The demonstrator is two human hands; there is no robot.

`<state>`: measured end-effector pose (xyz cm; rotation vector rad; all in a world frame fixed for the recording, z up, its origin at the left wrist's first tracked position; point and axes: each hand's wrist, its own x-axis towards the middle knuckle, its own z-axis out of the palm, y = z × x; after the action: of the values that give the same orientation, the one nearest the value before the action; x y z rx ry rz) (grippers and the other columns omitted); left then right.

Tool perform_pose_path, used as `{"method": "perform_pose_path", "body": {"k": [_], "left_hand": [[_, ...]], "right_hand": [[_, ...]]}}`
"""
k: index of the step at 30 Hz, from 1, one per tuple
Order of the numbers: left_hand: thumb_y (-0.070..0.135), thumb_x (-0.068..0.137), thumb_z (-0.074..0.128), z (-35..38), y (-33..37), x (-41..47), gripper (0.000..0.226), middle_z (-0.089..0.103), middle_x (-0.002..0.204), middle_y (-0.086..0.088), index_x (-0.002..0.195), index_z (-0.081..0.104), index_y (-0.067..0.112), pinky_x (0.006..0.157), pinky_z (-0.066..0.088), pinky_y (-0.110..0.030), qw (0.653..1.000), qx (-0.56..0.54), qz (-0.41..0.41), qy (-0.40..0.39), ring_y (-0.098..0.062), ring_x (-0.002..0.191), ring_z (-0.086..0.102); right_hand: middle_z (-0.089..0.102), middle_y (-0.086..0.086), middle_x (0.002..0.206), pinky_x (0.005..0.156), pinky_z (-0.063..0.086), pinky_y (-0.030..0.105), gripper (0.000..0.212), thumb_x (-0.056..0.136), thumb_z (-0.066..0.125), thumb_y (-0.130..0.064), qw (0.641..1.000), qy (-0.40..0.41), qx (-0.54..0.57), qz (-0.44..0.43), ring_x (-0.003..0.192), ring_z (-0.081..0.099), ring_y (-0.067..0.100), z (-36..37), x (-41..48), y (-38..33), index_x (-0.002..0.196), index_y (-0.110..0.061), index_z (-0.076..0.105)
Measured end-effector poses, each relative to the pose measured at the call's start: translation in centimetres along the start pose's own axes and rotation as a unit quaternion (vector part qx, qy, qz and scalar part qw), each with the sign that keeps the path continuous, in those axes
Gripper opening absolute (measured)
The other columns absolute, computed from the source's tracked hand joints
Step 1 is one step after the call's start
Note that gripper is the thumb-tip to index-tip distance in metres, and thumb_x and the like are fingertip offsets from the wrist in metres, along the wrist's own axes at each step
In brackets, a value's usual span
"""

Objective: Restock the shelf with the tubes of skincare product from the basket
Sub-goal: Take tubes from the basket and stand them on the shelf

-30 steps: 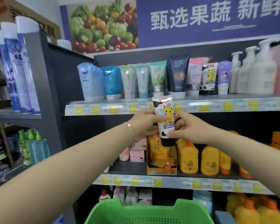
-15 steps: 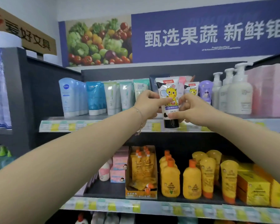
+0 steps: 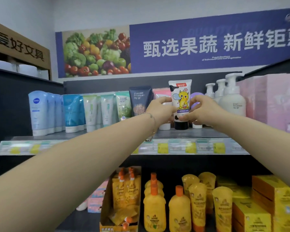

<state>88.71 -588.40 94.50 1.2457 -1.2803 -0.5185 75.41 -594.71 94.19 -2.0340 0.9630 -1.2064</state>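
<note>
White tube point(image 3: 181, 104): standing up straight on its black cap on the top shelf point(image 3: 208, 133), with a yellow cartoon animal showing on the front.
Tube's spot: sitting between a pink tube point(image 3: 161, 92) and a purple tube point(image 3: 196, 96), near the front edge of the shelf.
Left hand point(image 3: 159, 109): reaching up to the left side of the tube, palm turning inward.
Left fingers point(image 3: 165, 99): curling in and pinching the tube's left edge, with the thumb lower down.
Left arm: stretching out long from the bottom left corner up to the shelf, with a thin bracelet point(image 3: 152, 126) hanging at the wrist.
Right hand point(image 3: 202, 111): reaching up to the right side of the tube, level with the other hand.
Right fingers point(image 3: 194, 98): bending round the tube's right edge, with the thumb pressing low on the front, just above the black cap.
Right arm: coming in from the right edge and sloping up to the shelf.
Neighbours: a dark blue tube point(image 3: 140, 101) is standing to the left, and white pump bottles point(image 3: 231, 101) are standing to the right.
Lower shelf: yellow bottles point(image 3: 154, 208) are standing in rows.
</note>
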Motion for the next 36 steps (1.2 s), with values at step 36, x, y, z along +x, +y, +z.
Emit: {"method": "perform_pose_path", "body": {"k": [36], "left_hand": [[0.008,0.089,0.057,4.2,-2.1,6.0,0.005,0.058,0.084,-0.005,0.087,0.054,0.012,0.069,0.052,-0.028,0.959,0.275,-0.064,0.036,-0.020,0.082,0.059]], "right_hand": [[0.055,-0.004,0.084,0.068,0.046,0.026,0.039,0.075,0.079,-0.017,0.989,-0.088,-0.118,0.009,0.082,0.054,0.017,-1.3,4.4,3.6,0.102,-0.014,0.051]]}}
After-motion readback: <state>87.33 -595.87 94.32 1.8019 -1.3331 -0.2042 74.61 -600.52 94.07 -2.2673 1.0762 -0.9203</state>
